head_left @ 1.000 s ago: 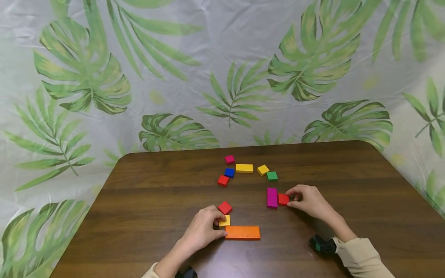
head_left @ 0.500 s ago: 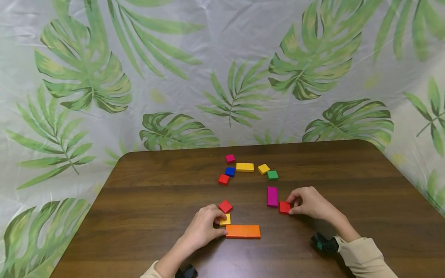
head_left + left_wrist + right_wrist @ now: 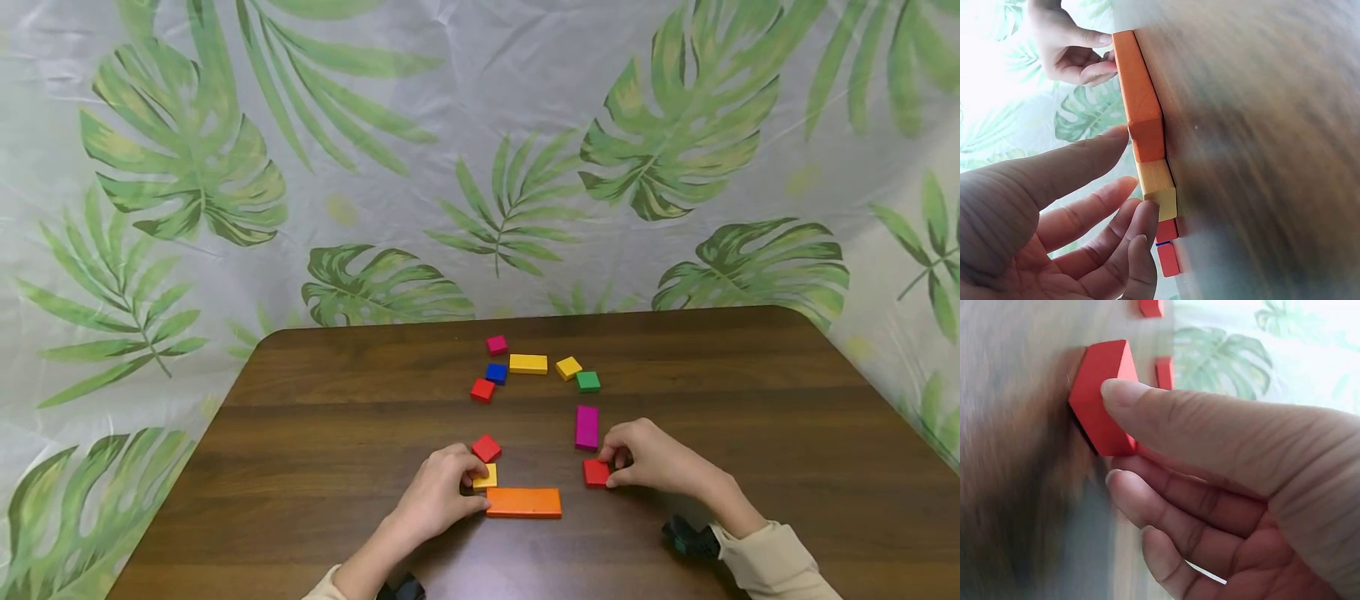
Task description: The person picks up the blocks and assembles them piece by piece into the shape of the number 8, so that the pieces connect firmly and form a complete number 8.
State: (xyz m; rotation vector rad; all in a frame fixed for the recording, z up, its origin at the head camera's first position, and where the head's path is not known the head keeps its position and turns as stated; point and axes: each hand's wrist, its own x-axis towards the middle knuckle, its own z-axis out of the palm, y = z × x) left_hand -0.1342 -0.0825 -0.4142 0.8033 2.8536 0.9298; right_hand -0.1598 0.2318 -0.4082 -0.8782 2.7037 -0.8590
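Note:
My right hand [image 3: 647, 457] pinches a red square block [image 3: 596, 473] between thumb and fingers at its right side. In the right wrist view the thumb [image 3: 1125, 394] lies against the same red block [image 3: 1100, 400], low over the wood. My left hand [image 3: 444, 487] rests beside a small yellow block [image 3: 489, 475] and a long orange block [image 3: 523, 502], which meet at a corner. Its thumb touches the orange block's left end, while its loosely bent fingers are at the yellow block. Just behind the yellow one lies another red block [image 3: 486, 448], turned diagonally.
Behind the right hand's block lies a magenta block [image 3: 587, 428]. Farther back are green [image 3: 588, 382], yellow [image 3: 568, 367], long yellow [image 3: 528, 364], blue [image 3: 496, 373], red [image 3: 482, 390] and crimson [image 3: 497, 344] blocks. The wooden table [image 3: 315, 400] ends at a leaf-patterned cloth [image 3: 390, 167].
The right hand has moved the red block away from the magenta block's right side, toward the person and then left, nearer the orange block. The left hand has stayed in place.

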